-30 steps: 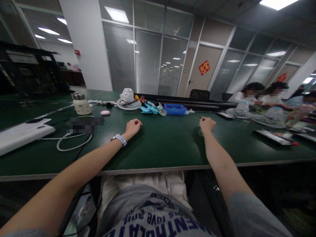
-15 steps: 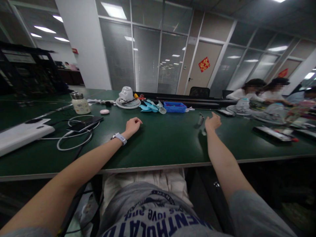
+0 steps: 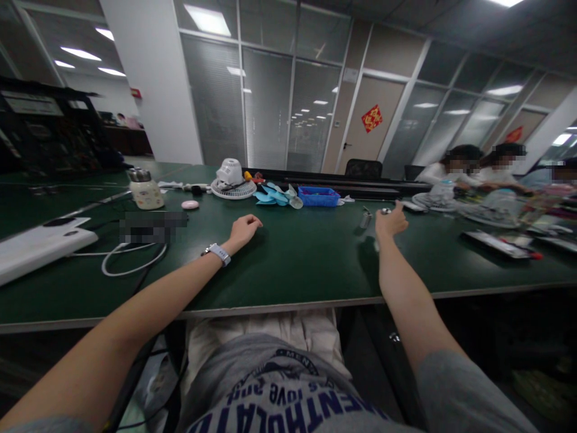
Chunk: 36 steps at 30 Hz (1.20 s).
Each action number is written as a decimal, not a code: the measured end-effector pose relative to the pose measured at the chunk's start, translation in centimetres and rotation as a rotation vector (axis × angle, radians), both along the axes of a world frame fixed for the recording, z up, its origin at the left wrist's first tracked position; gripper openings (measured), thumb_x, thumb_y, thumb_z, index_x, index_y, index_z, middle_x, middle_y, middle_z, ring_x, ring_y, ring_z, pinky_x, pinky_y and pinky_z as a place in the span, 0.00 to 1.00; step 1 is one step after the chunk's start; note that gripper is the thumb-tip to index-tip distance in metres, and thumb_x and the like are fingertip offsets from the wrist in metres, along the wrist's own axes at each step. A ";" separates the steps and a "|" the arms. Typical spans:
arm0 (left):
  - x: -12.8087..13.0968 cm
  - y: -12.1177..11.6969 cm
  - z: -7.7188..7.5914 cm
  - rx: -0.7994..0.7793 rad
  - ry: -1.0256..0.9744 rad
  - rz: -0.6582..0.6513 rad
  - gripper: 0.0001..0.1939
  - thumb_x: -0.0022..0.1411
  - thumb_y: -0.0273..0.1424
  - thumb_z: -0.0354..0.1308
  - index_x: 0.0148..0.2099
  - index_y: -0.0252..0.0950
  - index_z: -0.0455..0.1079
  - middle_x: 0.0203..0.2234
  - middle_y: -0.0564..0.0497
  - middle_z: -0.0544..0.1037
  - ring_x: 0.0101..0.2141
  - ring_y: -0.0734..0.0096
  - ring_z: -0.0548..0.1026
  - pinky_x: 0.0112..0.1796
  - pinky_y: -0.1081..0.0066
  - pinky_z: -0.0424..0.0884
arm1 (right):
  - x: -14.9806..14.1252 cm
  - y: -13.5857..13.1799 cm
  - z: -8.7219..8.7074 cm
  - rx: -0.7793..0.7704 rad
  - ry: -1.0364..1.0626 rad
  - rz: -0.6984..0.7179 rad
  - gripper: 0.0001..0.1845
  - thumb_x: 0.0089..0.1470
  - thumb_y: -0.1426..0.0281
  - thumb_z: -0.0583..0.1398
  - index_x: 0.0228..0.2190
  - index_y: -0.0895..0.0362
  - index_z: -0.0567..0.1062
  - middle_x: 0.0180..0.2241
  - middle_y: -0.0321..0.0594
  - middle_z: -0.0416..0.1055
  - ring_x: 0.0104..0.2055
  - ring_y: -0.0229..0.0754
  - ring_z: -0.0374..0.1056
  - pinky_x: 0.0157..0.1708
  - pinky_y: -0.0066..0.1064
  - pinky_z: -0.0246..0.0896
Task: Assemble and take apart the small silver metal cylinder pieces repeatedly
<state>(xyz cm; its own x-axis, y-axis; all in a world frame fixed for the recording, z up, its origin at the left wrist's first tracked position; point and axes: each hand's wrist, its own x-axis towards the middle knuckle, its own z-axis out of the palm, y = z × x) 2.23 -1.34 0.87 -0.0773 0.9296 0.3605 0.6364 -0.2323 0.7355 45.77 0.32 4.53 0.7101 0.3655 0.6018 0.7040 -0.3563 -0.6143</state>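
Observation:
My left hand [image 3: 244,230] rests on the green table [image 3: 288,270] with its fingers loosely curled together and nothing visible in them. A pale watch [image 3: 220,252] is on that wrist. Over the right part of the table, my right hand [image 3: 391,221] is closed, and a small silvery piece [image 3: 386,211] shows at its top edge. What kind of piece it is cannot be made out. Just left of this hand stands a small grey cylindrical thing [image 3: 365,218] with a thin metal part at its top, apart from the fingers.
At the back are a white fan [image 3: 231,180], light-blue fan blades [image 3: 274,194] and a blue basket [image 3: 318,196]. A patterned flask [image 3: 146,189], a pink oval thing [image 3: 190,205] and a white cable [image 3: 128,272] lie left. Co-workers [image 3: 455,165] sit at the right behind more parts.
My right hand has turned and its fingers have closed further; a silvery piece now shows at it. My left hand has barely moved.

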 end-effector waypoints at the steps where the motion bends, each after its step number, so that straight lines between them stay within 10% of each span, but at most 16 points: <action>1: 0.1 0.0 0.0 0.009 -0.013 -0.036 0.10 0.55 0.31 0.53 0.33 0.38 0.76 0.32 0.51 0.80 0.36 0.66 0.76 0.39 0.70 0.68 | -1.1 0.1 0.7 0.044 -0.046 0.075 0.33 0.51 0.67 0.62 0.58 0.57 0.64 0.42 0.52 0.74 0.46 0.53 0.69 0.48 0.43 0.56; 6: 0.3 -0.6 0.2 0.079 0.007 -0.142 0.11 0.57 0.33 0.54 0.38 0.38 0.76 0.35 0.51 0.80 0.38 0.67 0.75 0.42 0.71 0.68 | -11.5 0.6 2.1 0.189 -0.123 0.687 0.37 0.52 0.59 0.62 0.60 0.56 0.61 0.40 0.44 0.76 0.41 0.46 0.72 0.45 0.37 0.61; 13: 1.3 -2.6 1.4 0.287 0.150 -0.189 0.20 0.63 0.40 0.52 0.53 0.37 0.70 0.45 0.47 0.78 0.49 0.62 0.69 0.50 0.65 0.64 | -23.8 -0.9 -2.3 0.006 -0.046 1.404 0.38 0.46 0.61 0.66 0.57 0.53 0.64 0.34 0.36 0.77 0.33 0.40 0.73 0.37 0.30 0.65; 36: 2.7 -2.0 1.9 0.388 -0.180 -0.127 0.12 0.56 0.37 0.61 0.41 0.36 0.69 0.37 0.47 0.81 0.39 0.65 0.79 0.44 0.67 0.70 | -24.9 -2.7 -4.4 -0.083 -0.202 1.354 0.38 0.48 0.61 0.66 0.58 0.51 0.60 0.38 0.38 0.75 0.37 0.44 0.73 0.41 0.37 0.67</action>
